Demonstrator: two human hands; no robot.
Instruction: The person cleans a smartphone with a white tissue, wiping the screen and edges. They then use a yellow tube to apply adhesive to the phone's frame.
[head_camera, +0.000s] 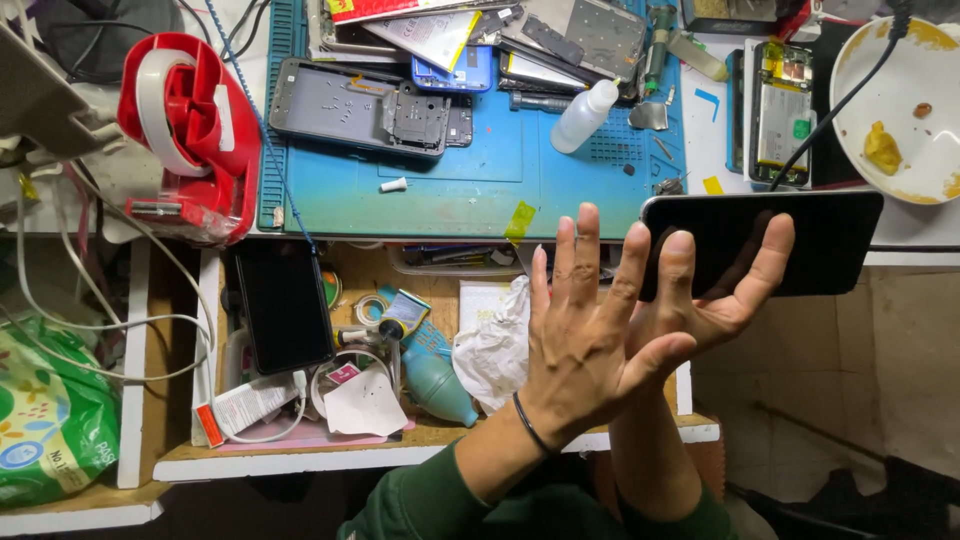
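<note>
My left hand (580, 340) is raised over the open drawer, back toward me, fingers spread, a thin black band on its wrist. It holds nothing. Its palm lies against my right hand (722, 300), which is turned palm toward me with fingers apart. The right fingertips overlap a black phone (830, 240) that lies flat at the desk's front edge, screen dark. The fingers are in front of the phone; I cannot tell if they touch it.
A blue work mat (470, 180) carries opened phones, a small white bottle (582, 118) and parts. A red tape dispenser (195, 130) stands left. The wooden drawer (440, 435) holds a black phone (285, 305), a teal blower, cables and crumpled paper. A white bowl (900, 100) sits top right.
</note>
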